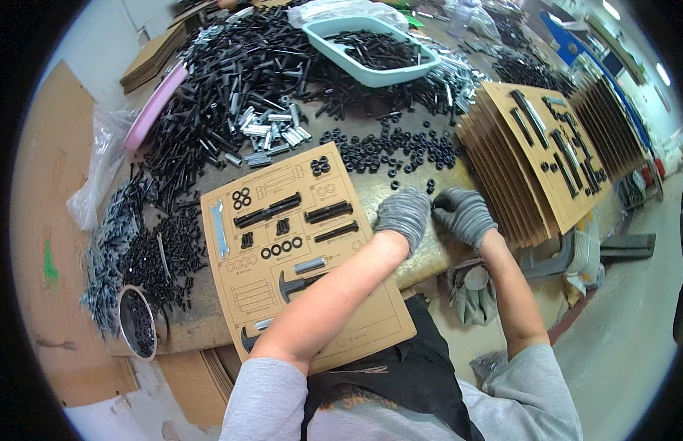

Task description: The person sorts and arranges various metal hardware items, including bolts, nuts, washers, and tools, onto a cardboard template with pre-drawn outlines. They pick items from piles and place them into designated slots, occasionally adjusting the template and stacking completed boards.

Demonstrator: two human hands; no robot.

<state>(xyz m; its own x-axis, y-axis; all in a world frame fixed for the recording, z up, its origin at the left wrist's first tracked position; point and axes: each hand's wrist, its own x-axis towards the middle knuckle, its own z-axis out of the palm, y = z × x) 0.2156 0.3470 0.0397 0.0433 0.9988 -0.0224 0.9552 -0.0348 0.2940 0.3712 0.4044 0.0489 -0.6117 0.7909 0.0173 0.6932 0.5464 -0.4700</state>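
Note:
My left hand (404,218), in a grey glove, is at the table's near edge with its fingers curled in; anything inside them is hidden. Close to its right, my right hand (465,216), gloved alike, has thumb and fingers drawn together, and I cannot make out what they hold. Just beyond both lie scattered black nuts (404,147). Under my left forearm a printed cardboard sheet (385,312) leans over the table edge. It carries a wrench (220,228), black bolts (268,210), black rings (281,248), a silver sleeve (310,265) and black hammer-shaped pieces (286,285).
Heaps of black bolts (231,70) and silver sleeves (271,128) cover the far table. A light-blue tray (319,40) sits on them, a pink tray (156,106) to the left. Filled cardboard sheets (529,176) stand stacked at right; a round container (138,323) is at lower left.

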